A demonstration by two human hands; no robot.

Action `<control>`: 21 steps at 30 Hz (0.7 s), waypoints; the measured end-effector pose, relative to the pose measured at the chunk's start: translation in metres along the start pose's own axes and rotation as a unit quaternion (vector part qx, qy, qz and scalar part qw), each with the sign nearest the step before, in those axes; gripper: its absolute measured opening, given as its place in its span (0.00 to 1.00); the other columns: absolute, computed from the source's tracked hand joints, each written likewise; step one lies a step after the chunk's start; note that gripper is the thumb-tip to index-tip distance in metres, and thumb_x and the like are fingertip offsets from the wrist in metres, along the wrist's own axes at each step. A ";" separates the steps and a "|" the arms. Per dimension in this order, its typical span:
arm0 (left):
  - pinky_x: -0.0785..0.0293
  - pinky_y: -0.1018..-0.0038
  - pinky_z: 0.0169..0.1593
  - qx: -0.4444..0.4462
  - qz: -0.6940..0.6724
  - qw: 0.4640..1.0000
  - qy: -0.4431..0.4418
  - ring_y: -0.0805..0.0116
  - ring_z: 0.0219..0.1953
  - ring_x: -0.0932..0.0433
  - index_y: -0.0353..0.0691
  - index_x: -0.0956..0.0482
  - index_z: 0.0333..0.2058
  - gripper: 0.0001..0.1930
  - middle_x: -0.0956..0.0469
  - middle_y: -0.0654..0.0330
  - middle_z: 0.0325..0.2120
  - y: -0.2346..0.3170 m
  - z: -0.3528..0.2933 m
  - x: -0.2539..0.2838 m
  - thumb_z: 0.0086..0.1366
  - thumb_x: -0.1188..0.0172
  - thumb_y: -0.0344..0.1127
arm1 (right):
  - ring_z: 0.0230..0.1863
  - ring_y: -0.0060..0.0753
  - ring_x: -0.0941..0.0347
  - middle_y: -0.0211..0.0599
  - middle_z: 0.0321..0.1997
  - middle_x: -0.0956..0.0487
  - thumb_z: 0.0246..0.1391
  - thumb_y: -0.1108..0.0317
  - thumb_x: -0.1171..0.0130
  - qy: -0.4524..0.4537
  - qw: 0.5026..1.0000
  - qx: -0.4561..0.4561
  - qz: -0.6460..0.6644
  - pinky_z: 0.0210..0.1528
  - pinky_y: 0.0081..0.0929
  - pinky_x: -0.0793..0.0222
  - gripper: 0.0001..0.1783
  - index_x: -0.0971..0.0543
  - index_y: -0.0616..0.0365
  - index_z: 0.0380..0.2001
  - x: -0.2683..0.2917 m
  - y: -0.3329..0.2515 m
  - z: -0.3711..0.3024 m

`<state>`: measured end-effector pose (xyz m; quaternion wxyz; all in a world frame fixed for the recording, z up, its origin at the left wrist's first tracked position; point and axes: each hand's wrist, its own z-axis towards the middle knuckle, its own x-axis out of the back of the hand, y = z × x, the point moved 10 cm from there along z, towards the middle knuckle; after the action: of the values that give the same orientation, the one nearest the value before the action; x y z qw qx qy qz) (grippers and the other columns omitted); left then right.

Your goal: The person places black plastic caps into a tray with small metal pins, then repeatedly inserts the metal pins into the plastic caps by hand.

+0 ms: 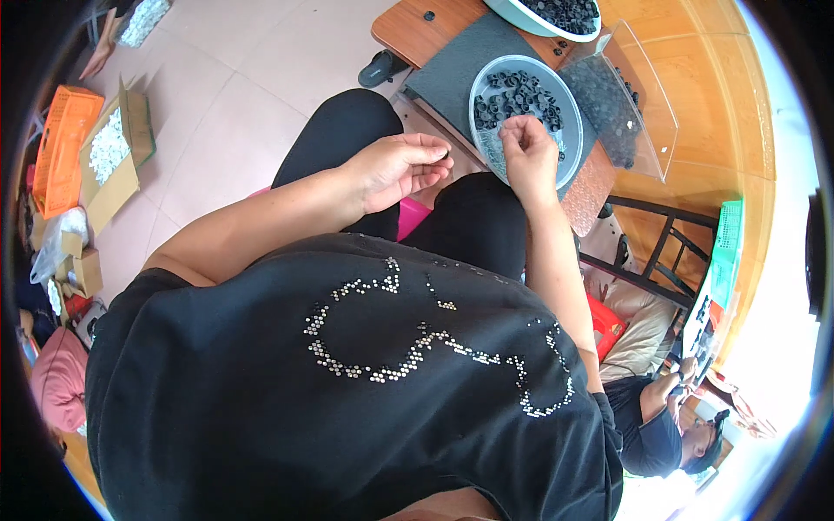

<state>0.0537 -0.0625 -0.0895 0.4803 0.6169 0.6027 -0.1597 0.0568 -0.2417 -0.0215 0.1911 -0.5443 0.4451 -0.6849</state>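
Note:
My left hand (pixel 400 169) is above my lap, thumb and forefinger pinched on a small black part (pixel 446 154); only a dark bit of it shows at the fingertips. Over the near rim of a round, pale translucent bowl (pixel 474 113) hangs my right hand (pixel 530 156), its thumb and fingers pressed together. Whatever they hold, if anything, is too small to make out. Many small, black, ring-like plastic parts (pixel 521 94) lie in the bowl, heaped toward its far side. The bowl rests on a dark grey mat (pixel 443 74) on a brown wooden table (pixel 407 30).
A second pale bowl (pixel 530 28) of black parts stands farther back. Right of my bowl is a clear plastic tray (pixel 647 113). On the floor at left are a cardboard box (pixel 113 187) of white pieces and an orange crate (pixel 65 148). Another person (pixel 651 425) works at lower right.

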 end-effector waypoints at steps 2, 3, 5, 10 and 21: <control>0.28 0.81 0.42 -0.005 0.004 1.000 -0.001 0.73 0.36 0.25 0.37 0.26 0.41 0.08 0.24 0.60 0.34 0.000 0.000 0.002 0.65 0.47 0.32 | 0.25 0.16 0.33 0.28 0.26 0.24 0.52 0.77 0.46 -0.042 0.995 -0.021 0.089 0.28 0.16 0.36 0.06 0.22 0.61 0.34 -0.013 -0.019 -0.019; 0.28 0.81 0.41 -0.015 0.014 1.000 -0.002 0.73 0.36 0.25 0.37 0.25 0.41 0.09 0.24 0.61 0.33 0.000 0.001 0.003 0.65 0.47 0.32 | 0.24 0.11 0.35 0.25 0.27 0.24 0.55 0.76 0.46 -0.081 0.980 -0.044 0.175 0.26 0.11 0.38 0.07 0.21 0.61 0.37 -0.023 -0.023 -0.030; 0.27 0.81 0.40 -0.022 0.028 0.999 -0.005 0.74 0.35 0.25 0.37 0.25 0.41 0.09 0.24 0.61 0.32 -0.001 0.002 0.001 0.65 0.46 0.32 | 0.25 0.13 0.32 0.29 0.29 0.22 0.54 0.77 0.46 -0.123 0.970 -0.065 0.199 0.27 0.11 0.37 0.10 0.22 0.62 0.40 -0.035 -0.023 -0.046; 0.28 0.82 0.39 -0.075 0.145 0.987 0.010 0.79 0.31 0.27 0.36 0.24 0.43 0.11 0.23 0.66 0.30 0.006 -0.005 -0.008 0.63 0.44 0.31 | 0.28 0.16 0.28 0.32 0.31 0.21 0.53 0.77 0.44 -0.088 0.922 -0.128 0.356 0.29 0.11 0.35 0.04 0.22 0.62 0.34 -0.040 -0.024 -0.062; 0.28 0.82 0.37 -0.202 0.372 0.906 0.004 0.82 0.32 0.26 0.35 0.23 0.42 0.10 0.22 0.65 0.31 0.029 -0.025 -0.035 0.61 0.43 0.27 | 0.23 0.11 0.32 0.26 0.24 0.23 0.51 0.77 0.40 -0.053 0.929 -0.081 0.358 0.26 0.09 0.40 0.02 0.22 0.60 0.29 -0.032 -0.037 -0.068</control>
<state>0.0623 -0.0579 -0.0388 0.6169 0.6867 0.3507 0.1578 0.0135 -0.1708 -0.0099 0.4019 -0.3977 0.6539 -0.5028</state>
